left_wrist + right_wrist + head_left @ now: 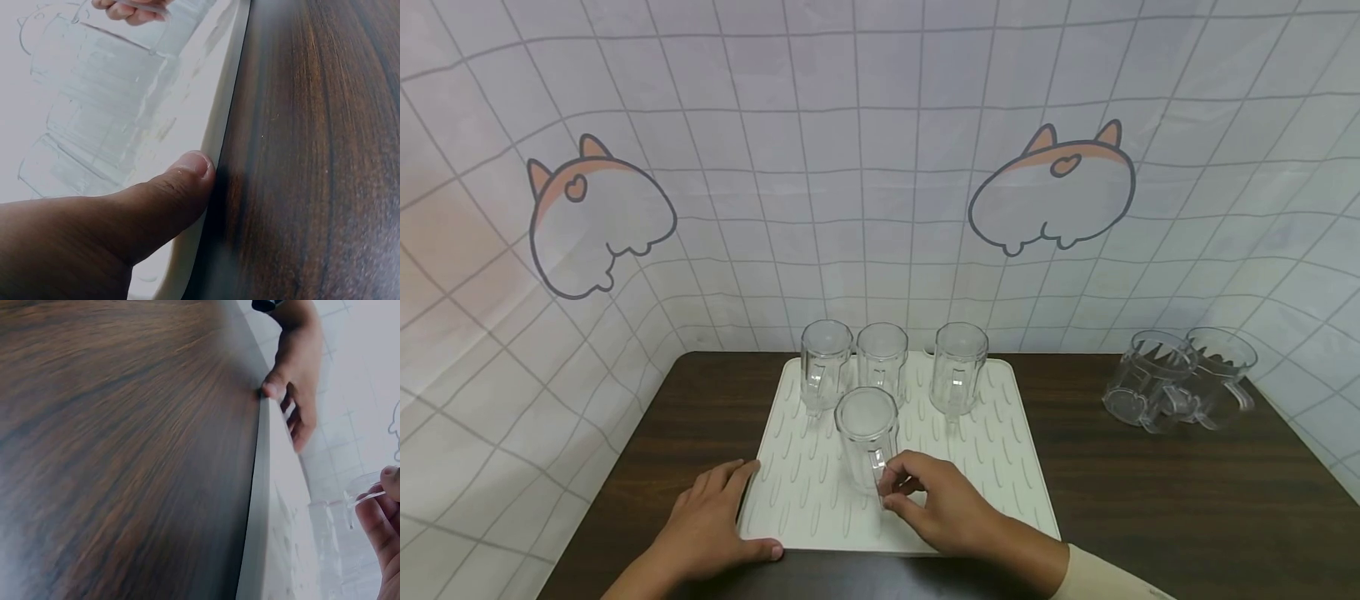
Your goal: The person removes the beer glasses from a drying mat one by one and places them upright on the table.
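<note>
My right hand (943,502) pinches the handle of a clear glass mug (867,442) that stands upright near the middle of a white ridged mat (985,492). In the right wrist view that handle (369,497) shows between thumb and fingers. At the mat's near left corner lies my left hand (711,525), fingers spread along the side. Its thumb (181,181) presses on the front rim in the left wrist view. Along the mat's back stand a left mug (826,367), a middle mug (882,358) and a right mug (958,371), handles toward me.
Two more clear mugs, one on the left (1138,383) and one on the right (1221,375), stand close together at the right of the dark wooden table (1150,492). A white gridded curtain (887,208) with cartoon animals borders the table's back and sides.
</note>
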`<state>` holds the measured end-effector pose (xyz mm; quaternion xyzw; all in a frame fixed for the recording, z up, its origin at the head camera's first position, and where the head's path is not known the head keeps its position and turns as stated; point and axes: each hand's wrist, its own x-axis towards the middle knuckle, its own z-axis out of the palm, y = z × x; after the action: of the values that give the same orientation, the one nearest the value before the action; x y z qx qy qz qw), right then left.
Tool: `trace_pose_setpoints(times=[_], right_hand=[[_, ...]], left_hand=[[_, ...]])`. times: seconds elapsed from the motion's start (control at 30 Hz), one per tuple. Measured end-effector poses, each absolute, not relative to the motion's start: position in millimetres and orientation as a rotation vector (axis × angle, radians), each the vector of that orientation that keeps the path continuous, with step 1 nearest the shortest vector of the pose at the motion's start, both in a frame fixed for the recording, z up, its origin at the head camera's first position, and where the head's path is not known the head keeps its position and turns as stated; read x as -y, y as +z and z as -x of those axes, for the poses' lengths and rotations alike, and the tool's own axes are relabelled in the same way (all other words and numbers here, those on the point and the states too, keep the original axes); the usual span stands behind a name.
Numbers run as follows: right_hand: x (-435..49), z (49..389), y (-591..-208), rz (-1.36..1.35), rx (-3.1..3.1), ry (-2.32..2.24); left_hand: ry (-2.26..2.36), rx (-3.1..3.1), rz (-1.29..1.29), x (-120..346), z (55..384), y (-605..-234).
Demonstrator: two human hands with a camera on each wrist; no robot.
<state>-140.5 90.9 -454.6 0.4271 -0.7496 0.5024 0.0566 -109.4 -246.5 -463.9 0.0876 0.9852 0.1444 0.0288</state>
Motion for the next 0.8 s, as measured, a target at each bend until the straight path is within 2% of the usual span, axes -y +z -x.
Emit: trace_pose_setpoints(times=[0.8], right_hand=[[-138.5, 135.8, -457.2, -1.164, 2.251, 1.544]], left_hand=[[0.455, -3.019, -0.267, 243.8, 110.5, -460.7]])
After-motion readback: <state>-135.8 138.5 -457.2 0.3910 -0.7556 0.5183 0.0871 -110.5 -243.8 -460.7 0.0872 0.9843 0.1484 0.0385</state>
